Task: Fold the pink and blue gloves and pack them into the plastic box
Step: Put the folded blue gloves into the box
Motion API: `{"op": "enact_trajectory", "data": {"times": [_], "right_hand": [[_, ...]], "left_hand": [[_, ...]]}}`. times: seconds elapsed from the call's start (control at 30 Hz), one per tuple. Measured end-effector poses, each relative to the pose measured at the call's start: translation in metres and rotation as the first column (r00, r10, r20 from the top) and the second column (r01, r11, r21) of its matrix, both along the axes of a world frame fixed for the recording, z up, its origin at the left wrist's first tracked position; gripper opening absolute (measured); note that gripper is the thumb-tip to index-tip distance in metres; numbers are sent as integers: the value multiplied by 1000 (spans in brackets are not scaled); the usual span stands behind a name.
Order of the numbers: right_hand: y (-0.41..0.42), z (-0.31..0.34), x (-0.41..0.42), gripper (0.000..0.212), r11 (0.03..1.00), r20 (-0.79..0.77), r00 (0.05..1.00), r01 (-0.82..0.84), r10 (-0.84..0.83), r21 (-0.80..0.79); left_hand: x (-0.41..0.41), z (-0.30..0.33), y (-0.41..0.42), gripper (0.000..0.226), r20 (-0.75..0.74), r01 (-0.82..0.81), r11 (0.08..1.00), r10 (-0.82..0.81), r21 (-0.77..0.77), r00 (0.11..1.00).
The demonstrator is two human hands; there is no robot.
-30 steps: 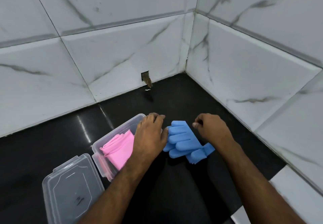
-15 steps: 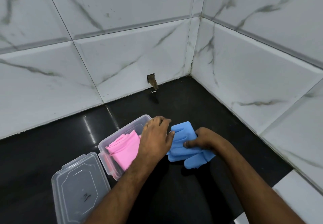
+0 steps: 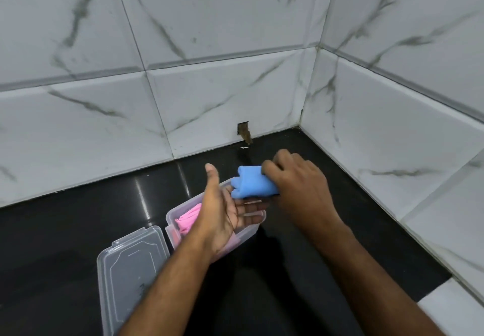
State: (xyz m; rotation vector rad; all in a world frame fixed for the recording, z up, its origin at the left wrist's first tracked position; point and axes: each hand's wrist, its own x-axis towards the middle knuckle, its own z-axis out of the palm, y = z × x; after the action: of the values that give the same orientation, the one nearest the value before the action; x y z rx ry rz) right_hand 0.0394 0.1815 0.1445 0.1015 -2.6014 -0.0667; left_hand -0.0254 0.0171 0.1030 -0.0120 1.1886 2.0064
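Note:
My right hand [image 3: 301, 186] grips the folded blue gloves [image 3: 251, 183] and holds them in the air over the far end of the clear plastic box [image 3: 172, 213]. My left hand [image 3: 225, 210] is open, palm up, above the box and just under the blue bundle, its fingertips close to or touching it. The folded pink gloves [image 3: 190, 219] lie inside the box at its left side, partly hidden by my left hand and forearm.
The box's clear lid [image 3: 131, 267] lies flat on the black counter [image 3: 65, 225], touching the box's near-left corner. White marble-tiled walls close the counter at the back and right. A small hole in the tile [image 3: 243, 130] sits at the back wall's base.
The blue gloves were lifted off the counter by my right hand and carried left over the box. My left hand turned palm up beneath them.

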Motion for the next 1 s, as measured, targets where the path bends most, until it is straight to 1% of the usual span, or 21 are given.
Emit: {"op": "enact_trajectory", "data": {"times": [0.03, 0.07, 0.1, 0.17, 0.23, 0.33, 0.37, 0.4, 0.47, 0.53, 0.57, 0.6, 0.63, 0.67, 0.7, 0.73, 0.77, 0.83, 0.9, 0.93, 1.0], "right_hand": [[-10, -3, -2, 38, 996, -52, 997, -52, 56, 77], [-19, -8, -3, 31, 986, -87, 990, -103, 115, 132], [-27, -14, -4, 26, 974, -107, 979, -154, 173, 167], [-40, -31, -6, 23, 947, -116, 953, -254, 280, 198], [-49, -45, -9, 26, 921, -93, 928, -339, 361, 193], [-53, -56, -14, 38, 900, 23, 909, -415, 416, 138], [-52, -58, -14, 43, 894, 72, 899, -437, 432, 99], [-50, -58, -13, 48, 887, 112, 882, -462, 458, 18], [-48, -55, -12, 49, 858, 138, 854, -469, 501, -210], [-46, -49, -16, 55, 857, 147, 883, -372, 445, -357], [-44, -47, -20, 66, 854, 188, 897, -289, 399, -432], [-41, -44, -24, 81, 823, 268, 884, -193, 382, -534], [-37, -41, -28, 95, 744, 361, 835, -84, 416, -663], [-34, -39, -31, 105, 622, 416, 764, 24, 494, -782], [-30, -39, -34, 107, 495, 419, 700, 107, 579, -863], [-28, -40, -35, 102, 394, 389, 660, 150, 643, -907], [-27, -42, -35, 93, 324, 351, 647, 166, 677, -931], [-29, -42, -34, 74, 238, 289, 659, 169, 694, -956], [-32, -42, -32, 63, 172, 241, 666, 168, 706, -971], [-32, -43, -32, 62, 154, 230, 671, 171, 705, -973], [-30, -44, -32, 68, 158, 232, 691, 169, 685, -973]], "left_hand": [[-6, 2, -10, 112, 87, 2, 994, -12, 110, 996], [-9, 4, -21, 112, 154, -20, 982, -9, 186, 988], [-11, 5, -29, 108, 188, -55, 975, 14, 213, 982], [-11, 3, -39, 89, 165, -164, 975, 139, 149, 976], [-6, -4, -43, 69, 87, -276, 959, 269, 70, 959], [-1, -18, -54, 53, 42, -373, 928, 373, 6, 927], [-1, -20, -59, 50, 46, -382, 924, 382, 2, 923], [-3, -21, -64, 48, 42, -377, 926, 377, 0, 925], [-8, -21, -73, 44, -6, -338, 941, 338, -38, 941], [-15, -20, -80, 51, -72, -266, 960, 260, -87, 963], [-18, -18, -83, 54, -110, -208, 973, 197, -99, 974], [-22, -14, -85, 52, -150, -141, 984, 124, -107, 981], [-26, -10, -85, 48, -189, -73, 990, 49, -121, 981], [-31, -5, -85, 44, -225, -10, 990, -22, -140, 974], [-37, -1, -84, 42, -256, 43, 986, -84, -160, 963], [-43, 3, -82, 41, -279, 84, 980, -133, -180, 951], [-48, 7, -80, 40, -292, 115, 973, -172, -201, 941], [-59, 14, -76, 41, -298, 169, 953, -242, -251, 923], [-69, 20, -74, 44, -286, 231, 929, -315, -291, 905], [-73, 23, -74, 43, -280, 260, 919, -344, -298, 896], [-79, 26, -71, 37, -269, 299, 909, -377, -290, 886]]}}
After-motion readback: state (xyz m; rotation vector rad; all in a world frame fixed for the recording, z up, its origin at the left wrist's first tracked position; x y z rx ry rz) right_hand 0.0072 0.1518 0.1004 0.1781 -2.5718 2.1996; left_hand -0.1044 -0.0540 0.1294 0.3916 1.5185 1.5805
